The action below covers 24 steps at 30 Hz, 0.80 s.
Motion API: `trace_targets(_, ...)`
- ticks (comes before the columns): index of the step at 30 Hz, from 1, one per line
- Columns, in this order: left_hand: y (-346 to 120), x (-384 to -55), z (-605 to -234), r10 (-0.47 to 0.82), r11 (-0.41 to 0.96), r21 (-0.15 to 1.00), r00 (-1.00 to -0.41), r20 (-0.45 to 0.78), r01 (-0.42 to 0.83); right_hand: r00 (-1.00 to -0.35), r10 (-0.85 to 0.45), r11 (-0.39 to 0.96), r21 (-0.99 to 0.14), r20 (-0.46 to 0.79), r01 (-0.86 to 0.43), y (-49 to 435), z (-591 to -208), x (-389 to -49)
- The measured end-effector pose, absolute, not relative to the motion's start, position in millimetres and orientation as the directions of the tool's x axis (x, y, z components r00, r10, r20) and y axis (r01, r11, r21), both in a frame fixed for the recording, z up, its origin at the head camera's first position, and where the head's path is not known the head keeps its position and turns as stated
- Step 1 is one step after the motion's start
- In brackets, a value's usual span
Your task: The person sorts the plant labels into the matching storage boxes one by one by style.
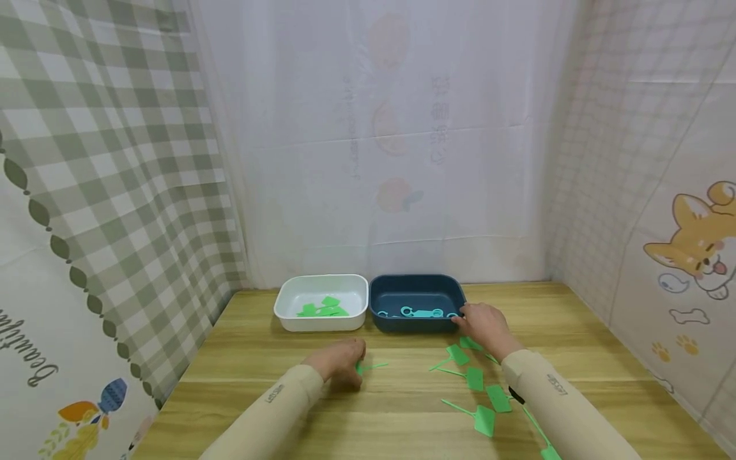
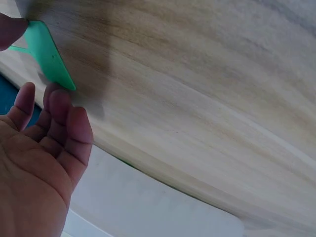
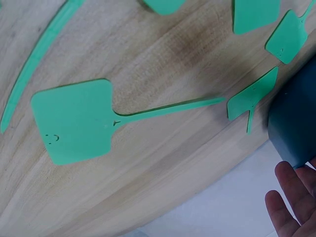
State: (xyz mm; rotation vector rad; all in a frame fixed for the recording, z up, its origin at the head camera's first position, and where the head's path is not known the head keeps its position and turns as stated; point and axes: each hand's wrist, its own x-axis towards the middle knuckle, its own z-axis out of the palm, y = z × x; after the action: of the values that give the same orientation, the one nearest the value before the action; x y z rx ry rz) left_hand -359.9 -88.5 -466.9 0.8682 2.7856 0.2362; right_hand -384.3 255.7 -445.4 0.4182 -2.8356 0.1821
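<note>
- Pinching flat green plastic tag point(image 2: 48, 55) edgewise with left hand point(image 1: 342, 363), risked slippage.
- Couldn't tell grip of right hand point(image 1: 486, 327); risked shifting navy rectangular bin point(image 1: 411, 324) by bumping.

The left grip point(image 1: 342, 362) holds a stemmed green tag point(image 2: 48, 55).

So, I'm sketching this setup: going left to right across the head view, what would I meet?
Green-and-white checked curtain → white tray → dark blue tray → right hand → printed cartoon dog.
</note>
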Motion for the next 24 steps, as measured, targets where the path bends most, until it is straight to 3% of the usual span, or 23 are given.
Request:
trace_targets(14, -83.8, -363.6, -474.5, 0.663, 0.744, 0.149, -0.747, -0.044, 0.652, -0.922, -0.264, 0.949, -0.091, 0.284, -0.300, 256.6, -447.2, -386.1)
trace_targets(20, -60.4, -363.7, -477.2, 0.718, 0.693, -0.066, -0.679, 0.154, 0.718, -0.923, -0.260, 0.950, -0.094, 0.284, -0.297, 256.0, -445.2, -385.3)
trace_targets(24, -44.5, -363.2, -475.8, 0.669, 0.743, -0.132, -0.733, 0.119, 0.656, -0.926, -0.258, 0.950, -0.098, 0.277, -0.295, 255.5, -444.5, -384.5)
